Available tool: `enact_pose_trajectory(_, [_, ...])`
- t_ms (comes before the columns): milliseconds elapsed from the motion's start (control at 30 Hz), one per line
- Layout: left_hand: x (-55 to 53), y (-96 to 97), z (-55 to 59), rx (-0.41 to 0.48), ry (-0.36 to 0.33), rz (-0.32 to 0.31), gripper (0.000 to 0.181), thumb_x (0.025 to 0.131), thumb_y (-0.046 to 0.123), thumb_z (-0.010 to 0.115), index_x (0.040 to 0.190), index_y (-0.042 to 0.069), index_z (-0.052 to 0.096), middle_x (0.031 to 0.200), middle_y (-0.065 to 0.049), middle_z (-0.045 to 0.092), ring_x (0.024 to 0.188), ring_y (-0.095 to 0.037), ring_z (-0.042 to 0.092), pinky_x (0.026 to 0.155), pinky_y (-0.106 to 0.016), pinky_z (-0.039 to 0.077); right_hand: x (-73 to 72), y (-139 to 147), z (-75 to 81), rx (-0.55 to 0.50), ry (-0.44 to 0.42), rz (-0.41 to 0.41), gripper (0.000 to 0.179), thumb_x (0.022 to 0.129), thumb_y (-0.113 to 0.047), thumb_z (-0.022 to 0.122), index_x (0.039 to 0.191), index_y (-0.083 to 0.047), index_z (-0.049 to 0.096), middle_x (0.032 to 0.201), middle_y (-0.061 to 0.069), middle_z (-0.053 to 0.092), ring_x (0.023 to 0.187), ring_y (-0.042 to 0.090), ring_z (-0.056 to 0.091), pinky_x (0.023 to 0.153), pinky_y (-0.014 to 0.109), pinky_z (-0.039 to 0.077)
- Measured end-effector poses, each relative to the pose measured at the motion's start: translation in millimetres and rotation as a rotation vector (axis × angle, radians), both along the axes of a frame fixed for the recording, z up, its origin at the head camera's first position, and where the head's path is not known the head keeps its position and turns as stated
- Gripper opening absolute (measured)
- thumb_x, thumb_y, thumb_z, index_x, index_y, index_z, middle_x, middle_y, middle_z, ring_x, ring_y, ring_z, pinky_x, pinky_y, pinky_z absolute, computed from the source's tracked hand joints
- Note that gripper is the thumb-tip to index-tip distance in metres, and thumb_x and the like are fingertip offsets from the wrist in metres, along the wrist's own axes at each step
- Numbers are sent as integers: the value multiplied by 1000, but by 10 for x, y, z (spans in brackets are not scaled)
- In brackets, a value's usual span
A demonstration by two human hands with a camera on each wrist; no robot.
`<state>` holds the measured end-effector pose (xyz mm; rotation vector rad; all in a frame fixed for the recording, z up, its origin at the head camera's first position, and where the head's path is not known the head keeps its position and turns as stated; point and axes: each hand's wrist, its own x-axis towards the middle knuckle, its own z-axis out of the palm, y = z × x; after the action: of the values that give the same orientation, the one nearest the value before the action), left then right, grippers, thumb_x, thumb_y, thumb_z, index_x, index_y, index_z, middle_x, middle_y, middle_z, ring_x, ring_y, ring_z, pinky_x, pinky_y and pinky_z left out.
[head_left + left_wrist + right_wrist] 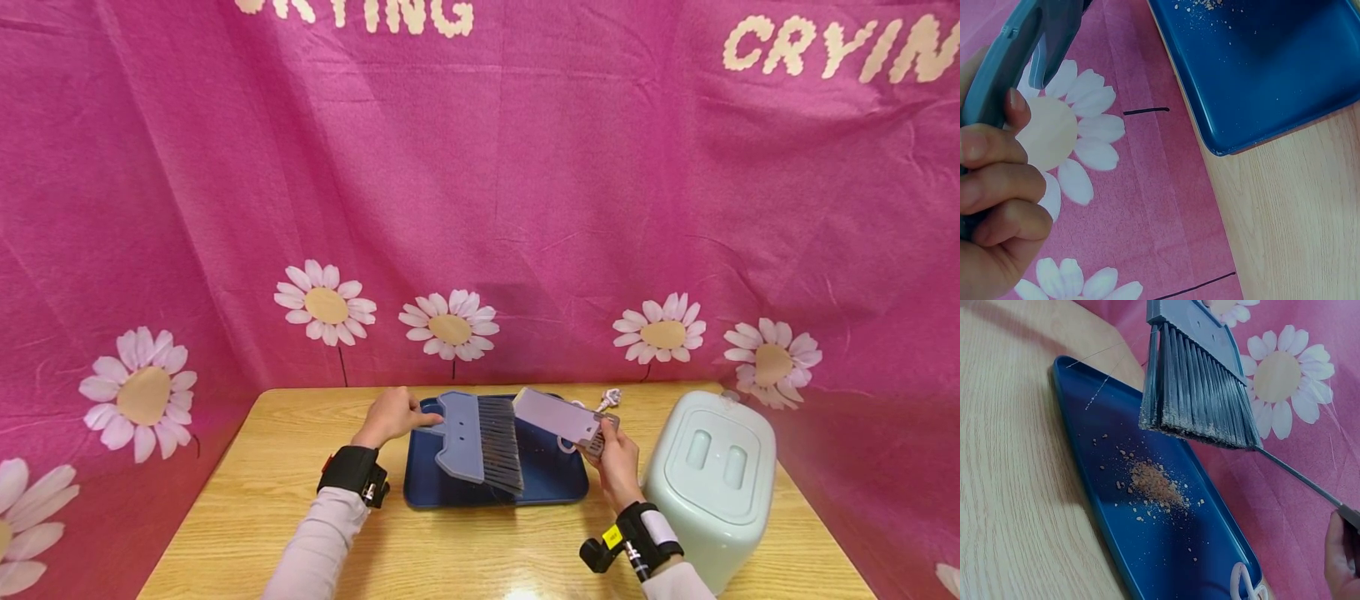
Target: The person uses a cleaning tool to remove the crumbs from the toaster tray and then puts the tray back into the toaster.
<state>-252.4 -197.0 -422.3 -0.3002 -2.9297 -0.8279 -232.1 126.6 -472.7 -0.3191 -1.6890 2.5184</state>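
My left hand [393,417] grips the handle of a grey-blue brush [461,437], raised over the left part of a dark blue tray [551,475]. The dark bristles [1200,394] point right, with pale crumbs on their tips. In my right hand [618,462] is a flat lilac rectangular plate [555,414] with a slotted grey end, pinched at that end. Seen edge-on in the right wrist view, the thin plate [1300,475] reaches the bristle tips; whether it touches them I cannot tell. A small heap of brown crumbs [1155,484] lies on the tray, with specks scattered around.
A pale mint lidded bin [720,467] stands right of the tray, close to my right forearm. A white cord [1240,575] lies over the tray's end, and a white plug [611,399] rests behind it. Pink cloth with daisies [480,208] hangs behind the wooden table [300,442].
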Motion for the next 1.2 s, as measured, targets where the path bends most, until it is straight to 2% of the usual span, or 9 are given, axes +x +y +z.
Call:
enact_pose_trajectory(433, [33, -94, -21, -47, 31, 41, 58, 76, 33, 81, 45, 15, 34, 48, 9, 19, 41, -7, 20, 46, -23, 13, -13, 32, -27, 21, -10, -21, 49, 105, -19, 34, 137, 17, 30, 85, -4, 60, 75, 1, 60, 70, 21, 53])
enact_pose_trajectory(567, [41, -150, 8, -13, 55, 45, 57, 76, 30, 80, 44, 15, 37, 47, 9, 21, 41, -7, 21, 46, -23, 14, -15, 50, -18, 34, -19, -19, 50, 105, -21, 34, 137, 18, 29, 85, -5, 59, 75, 0, 60, 70, 20, 52])
enact_pose_trajectory(633, [33, -162, 29, 33, 71, 37, 57, 77, 28, 80, 43, 15, 37, 47, 10, 21, 41, -7, 21, 46, -23, 14, -13, 59, -14, 37, -22, -19, 51, 105, -22, 34, 137, 18, 28, 85, -5, 59, 74, -1, 60, 69, 19, 52])
enact_pose_trajectory(733, [10, -141, 47, 139, 76, -8, 57, 78, 26, 80, 43, 15, 36, 47, 11, 20, 42, -7, 20, 48, -24, 14, -7, 53, -9, 34, -18, -16, 52, 105, -22, 34, 137, 18, 28, 85, -5, 59, 74, 0, 60, 69, 19, 52])
enact_pose_trajectory(900, [-21, -8, 42, 312, -7, -141, 54, 82, 23, 76, 45, 10, 39, 49, 10, 22, 45, -8, 21, 50, -25, 17, 0, -12, 0, -5, 12, 4, 49, 105, -18, 35, 137, 19, 29, 82, -6, 62, 73, 2, 62, 68, 20, 52])
enact_pose_trajectory(1067, [-36, 205, 27, 333, -46, -274, 49, 83, 22, 75, 48, 7, 45, 50, 10, 24, 45, -8, 22, 50, -25, 19, 5, -86, 10, -19, 34, 27, 45, 105, -16, 35, 133, 18, 33, 82, -6, 63, 73, 2, 61, 66, 19, 52])
enact_pose_trajectory(1200, [-31, 346, 8, 333, -42, -367, 48, 83, 21, 75, 49, 6, 44, 52, 9, 23, 46, -6, 20, 50, -26, 18, 8, -118, 2, -12, 15, 22, 34, 104, -18, 38, 122, 9, 48, 79, -8, 61, 71, 1, 59, 66, 18, 49])
